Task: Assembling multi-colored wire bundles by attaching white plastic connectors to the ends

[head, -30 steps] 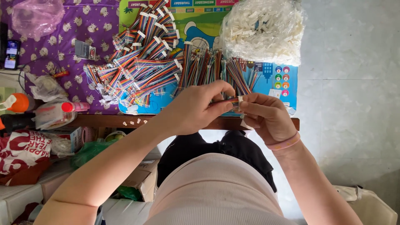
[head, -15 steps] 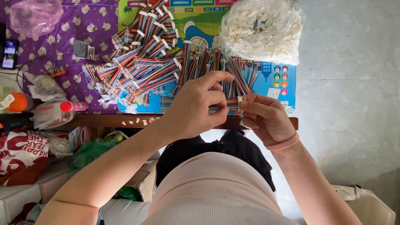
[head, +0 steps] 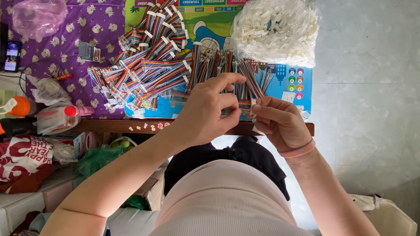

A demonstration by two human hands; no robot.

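Note:
My left hand [head: 209,111] and my right hand [head: 280,122] meet over the near edge of a low table [head: 131,126]. Between their fingertips they hold a short multicoloured ribbon cable [head: 245,104] with a small white connector [head: 253,102] at its end. The right hand pinches the connector; the left hand's thumb and fingers grip the wires beside it. Just beyond the hands lies a row of loose cables [head: 218,70]. A heap of finished cables with white connectors [head: 148,65] lies further left.
A clear bag of white connectors [head: 275,30] sits at the table's far right. A purple patterned cloth [head: 65,48] carries a phone [head: 11,56], a pink bag [head: 38,15] and bottles [head: 52,116]. Bags and boxes crowd the floor at left; a tiled floor [head: 367,109] lies right.
The left hand has shifted slightly forward and its fingers have spread along the cable. The right hand stays at the connector.

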